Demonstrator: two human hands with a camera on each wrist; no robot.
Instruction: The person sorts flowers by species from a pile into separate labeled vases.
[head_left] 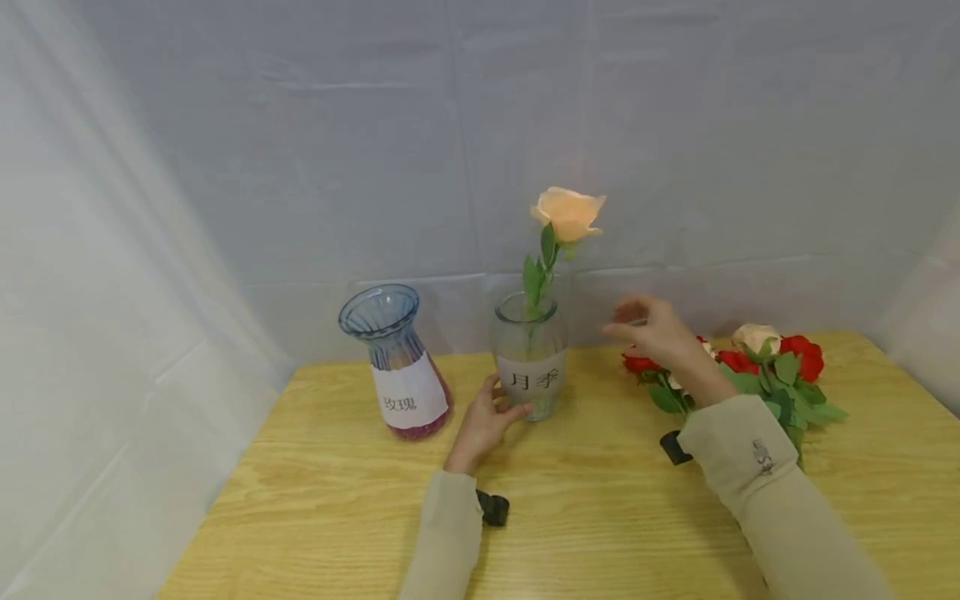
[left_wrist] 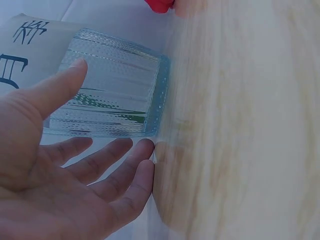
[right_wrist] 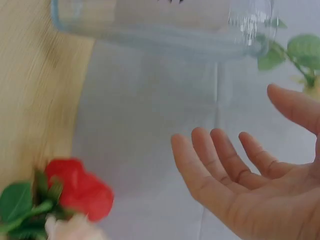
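Note:
A clear glass vase (head_left: 530, 333) with a white paper label (head_left: 532, 375) stands upright near the table's back edge. One peach rose (head_left: 567, 215) with green leaves rises from it, its stem inside the glass. My left hand (head_left: 483, 427) is at the vase's lower left, with the thumb across the front of the glass and the loosely bent fingertips (left_wrist: 145, 172) beside its edge. To the right of the vase, my right hand (head_left: 656, 337) hangs in the air with nothing in it, fingers spread in a loose curve; the right wrist view shows its bare palm (right_wrist: 270, 200).
On the left stands a vase (head_left: 378, 312), blue glass above and pinkish below, also labelled. Several red and pale flowers (head_left: 802, 358) with leafy stems lie in a pile at the right, partly under the right forearm. A grey-white sheet (head_left: 337, 167) hangs behind the wooden table (head_left: 585, 517).

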